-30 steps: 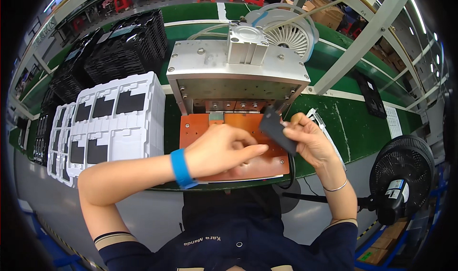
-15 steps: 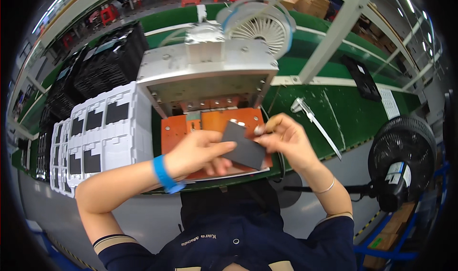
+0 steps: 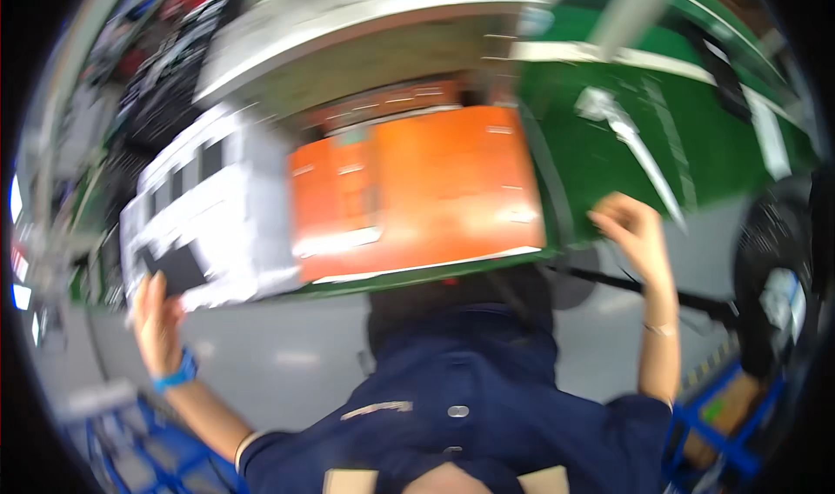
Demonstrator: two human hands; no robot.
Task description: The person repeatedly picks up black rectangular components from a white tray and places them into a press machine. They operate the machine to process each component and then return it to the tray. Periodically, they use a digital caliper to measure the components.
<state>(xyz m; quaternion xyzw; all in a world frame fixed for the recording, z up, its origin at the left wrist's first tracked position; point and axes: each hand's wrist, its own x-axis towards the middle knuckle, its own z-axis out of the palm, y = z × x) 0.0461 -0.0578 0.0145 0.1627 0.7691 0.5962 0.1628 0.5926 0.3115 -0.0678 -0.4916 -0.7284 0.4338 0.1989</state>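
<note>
At the left, my left hand [image 3: 158,324], with a blue band at its wrist, grips the near edge of a flat dark grey plate [image 3: 183,270]. The plate is over the front of a stack of white trays [image 3: 246,233]; whether it touches the top tray I cannot tell. More dark pieces [image 3: 211,158] lie in that tray's slots. My right hand [image 3: 631,229] is off to the right, close to the bench edge, thumb and fingers closed together. Anything between them is too small or blurred to make out.
A metal press-like fixture [image 3: 365,50] stands over an orange base plate [image 3: 452,190] in the middle. Right of it, a caliper [image 3: 639,146] lies on the green bench top [image 3: 574,176]. A black fan [image 3: 770,259] is at the far right. Stacked black trays [image 3: 165,103] stand behind the white ones.
My left hand has carried the dark plate from above the orange base leftward to the white trays. My right hand has let go of the plate and moved right. The view has shifted and blurred.
</note>
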